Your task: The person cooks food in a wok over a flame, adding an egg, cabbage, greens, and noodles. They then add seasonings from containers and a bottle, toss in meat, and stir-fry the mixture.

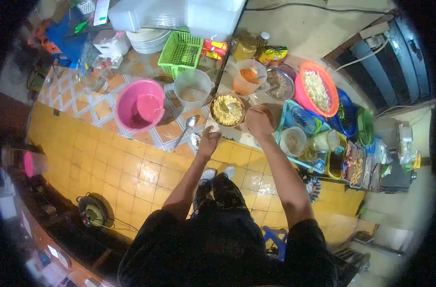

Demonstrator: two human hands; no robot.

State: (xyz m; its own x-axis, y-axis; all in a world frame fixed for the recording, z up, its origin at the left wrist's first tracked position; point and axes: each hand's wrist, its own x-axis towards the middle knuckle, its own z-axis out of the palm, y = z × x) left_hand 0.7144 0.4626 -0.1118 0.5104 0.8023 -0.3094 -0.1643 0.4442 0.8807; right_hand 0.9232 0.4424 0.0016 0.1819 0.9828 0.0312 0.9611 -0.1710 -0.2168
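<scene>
My left hand (209,141) is held at the counter's front edge, thumb and fingers a little apart and partly curled. Nothing clear shows in it. Just beyond stands a round bowl of yellow crumbly food (227,110) with a spoon (231,106) resting in it. My right hand (258,123) reaches over a brown bowl (269,113) to the right of that food. Its fingers point down and are hidden, so whether they grip the rim or something inside cannot be told. A large metal spoon (191,122) lies on the counter left of my left hand.
A pink tub (124,103) and a clear jug (191,79) stand to the left, below a green basket (172,52). At right are an orange basin of shredded vegetable (318,88), a tub of orange food (246,71) and a blue tray (282,129) of containers.
</scene>
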